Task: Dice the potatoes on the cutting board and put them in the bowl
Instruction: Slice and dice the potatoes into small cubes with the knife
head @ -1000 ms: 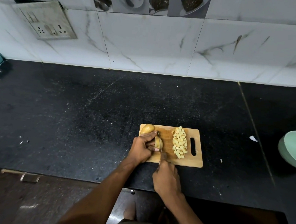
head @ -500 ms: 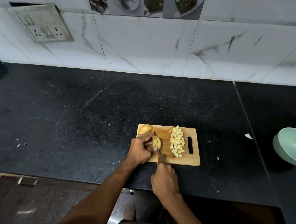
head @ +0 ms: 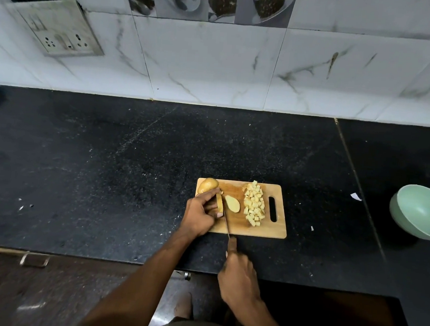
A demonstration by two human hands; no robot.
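A wooden cutting board lies on the black counter. My left hand grips a cut potato piece standing on the board's left side. A flat slice lies just right of it, cut face up. A whole potato sits at the board's far left corner. A pile of diced potato lies near the handle slot. My right hand grips the knife by its handle, with the thin blade resting between the held piece and the slice. The green bowl stands far right.
The black counter stretches wide to the left and behind the board, with small scraps on it. A tiled wall with a socket plate backs it. A drawer handle sits below the counter's front edge.
A slice has come off the held potato piece and fallen flat to the right. My right hand drew the knife back toward me.
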